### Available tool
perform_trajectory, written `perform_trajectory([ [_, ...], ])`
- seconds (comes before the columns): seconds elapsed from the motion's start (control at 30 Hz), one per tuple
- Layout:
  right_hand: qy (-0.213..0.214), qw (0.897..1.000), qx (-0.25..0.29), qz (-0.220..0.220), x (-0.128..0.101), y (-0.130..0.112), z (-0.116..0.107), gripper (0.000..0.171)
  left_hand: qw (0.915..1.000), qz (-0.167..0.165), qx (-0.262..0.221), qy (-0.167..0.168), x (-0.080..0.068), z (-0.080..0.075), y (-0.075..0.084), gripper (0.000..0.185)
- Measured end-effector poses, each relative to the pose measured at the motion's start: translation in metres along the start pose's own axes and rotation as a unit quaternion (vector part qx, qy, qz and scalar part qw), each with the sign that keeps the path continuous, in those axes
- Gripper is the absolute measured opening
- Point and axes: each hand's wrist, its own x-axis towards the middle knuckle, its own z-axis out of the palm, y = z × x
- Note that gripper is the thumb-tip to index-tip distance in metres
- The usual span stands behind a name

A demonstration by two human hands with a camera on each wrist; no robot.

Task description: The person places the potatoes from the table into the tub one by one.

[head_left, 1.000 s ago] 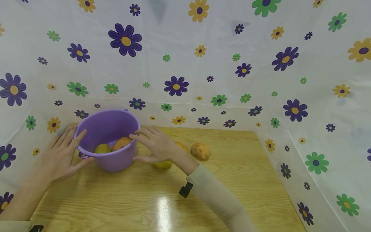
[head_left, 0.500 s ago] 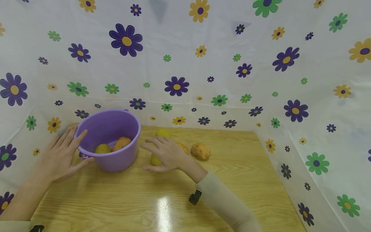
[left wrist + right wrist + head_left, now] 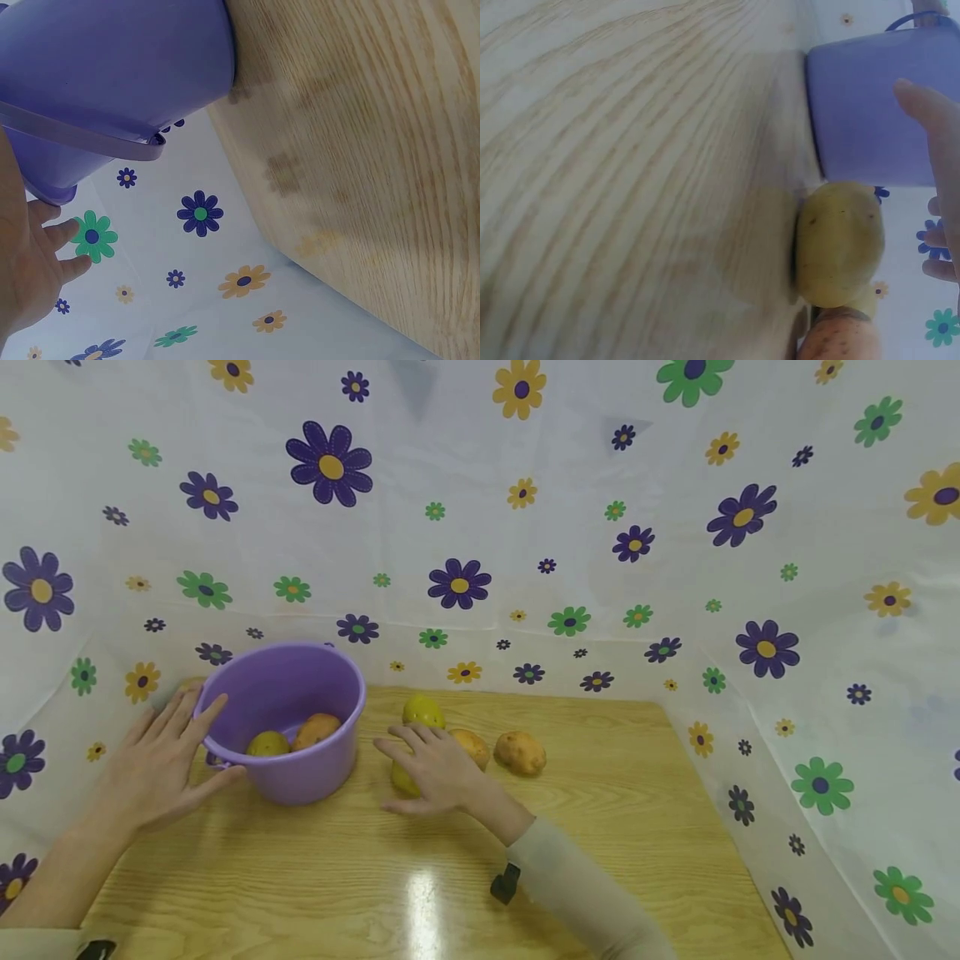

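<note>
A purple bucket stands at the left of the table, holding a yellow-green oval fruit and a brown potato. My left hand lies against its left side, fingers extended along the rim and thumb spread. Right of the bucket, my right hand hangs over a yellow-green, dark-specked oval piece, fingers apart and grasping nothing. That piece is partly covered by the hand in the head view. Behind it sits a second yellow-green piece. In the right wrist view, the thumb and fingers appear along the right edge.
Two more potatoes lie right of my right hand, a nearer-left potato and a lone potato. The wood-grain table meets a white flower-printed sheet at the back and sides.
My right hand has drawn away from the bucket's right rim, moving right and slightly toward me, over the yellow-green piece. The left hand and bucket have stayed put.
</note>
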Motion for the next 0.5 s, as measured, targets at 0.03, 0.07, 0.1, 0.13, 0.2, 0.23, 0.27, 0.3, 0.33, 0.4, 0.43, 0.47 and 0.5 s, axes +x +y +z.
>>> perform_trajectory([
  [0.03,-0.003,1.000,-0.005,0.003,-0.001,0.000,0.002,0.093,1.0000,0.000,0.000,0.001,0.000,0.000,0.000,0.103],
  [0.07,-0.005,1.000,-0.009,0.005,-0.002,0.000,0.004,0.093,1.0000,0.001,-0.001,0.003,0.001,0.000,0.000,0.103],
  [0.1,-0.008,1.000,-0.016,0.007,-0.003,0.000,0.006,0.093,1.0000,0.002,0.000,0.004,0.001,0.001,-0.001,0.103],
  [0.13,-0.012,1.000,-0.022,0.009,-0.004,-0.001,0.008,0.093,1.0000,0.002,0.000,0.005,0.001,0.000,-0.001,0.103],
  [0.2,-0.021,0.999,-0.033,0.013,-0.005,-0.001,0.013,0.094,1.0000,0.003,0.001,0.006,0.002,0.000,-0.001,0.102],
  [0.23,-0.024,0.999,-0.040,0.014,-0.006,-0.001,0.015,0.094,1.0000,0.004,0.002,0.007,0.002,0.000,-0.001,0.102],
  [0.27,-0.027,0.999,-0.045,0.015,-0.007,-0.001,0.017,0.094,1.0000,0.004,0.002,0.007,0.002,0.000,-0.001,0.102],
  [0.3,-0.032,0.998,-0.049,0.016,-0.007,0.000,0.019,0.094,1.0000,0.004,0.003,0.006,0.002,0.000,-0.002,0.102],
  [0.33,-0.036,0.998,-0.049,0.016,-0.008,0.000,0.020,0.094,1.0000,0.004,0.003,0.006,0.002,0.000,-0.002,0.102],
  [0.4,-0.042,0.998,-0.051,0.016,-0.009,0.001,0.024,0.094,1.0000,0.004,0.002,0.006,0.002,-0.001,-0.001,0.102],
  [0.43,-0.045,0.998,-0.051,0.015,-0.009,0.001,0.026,0.094,1.0000,0.004,0.003,0.006,0.002,-0.001,-0.001,0.102],
  [0.47,-0.049,0.997,-0.049,0.015,-0.010,0.002,0.027,0.094,1.0000,0.005,0.002,0.007,0.002,-0.001,-0.001,0.103],
  [0.5,-0.052,0.997,-0.049,0.015,-0.010,0.002,0.028,0.094,1.0000,0.005,0.002,0.007,0.002,-0.001,-0.001,0.103],
])
